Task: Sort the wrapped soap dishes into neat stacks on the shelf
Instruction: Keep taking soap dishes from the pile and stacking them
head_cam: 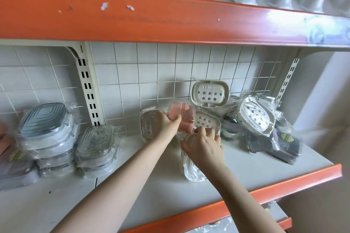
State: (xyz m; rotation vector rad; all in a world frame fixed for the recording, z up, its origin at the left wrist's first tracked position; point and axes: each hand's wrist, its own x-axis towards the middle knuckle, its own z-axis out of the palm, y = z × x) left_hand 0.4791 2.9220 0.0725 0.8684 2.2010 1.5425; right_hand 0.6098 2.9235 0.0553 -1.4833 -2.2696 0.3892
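Evidently the person is pulling like from like: the left hand [166, 125] pinches a pink soap dish [184, 117] by its edge, lifting it clear of the cream ones, while the right hand [203, 145] curls over a clear-wrapped cream dish [193, 172] lying flat on the shelf [265, 168]. Each dish is a rounded tray with drain holes, sheathed in crinkly glossy film. Grey stacks [47, 134] stand finished at left; a loose heap [265, 125] waits right.
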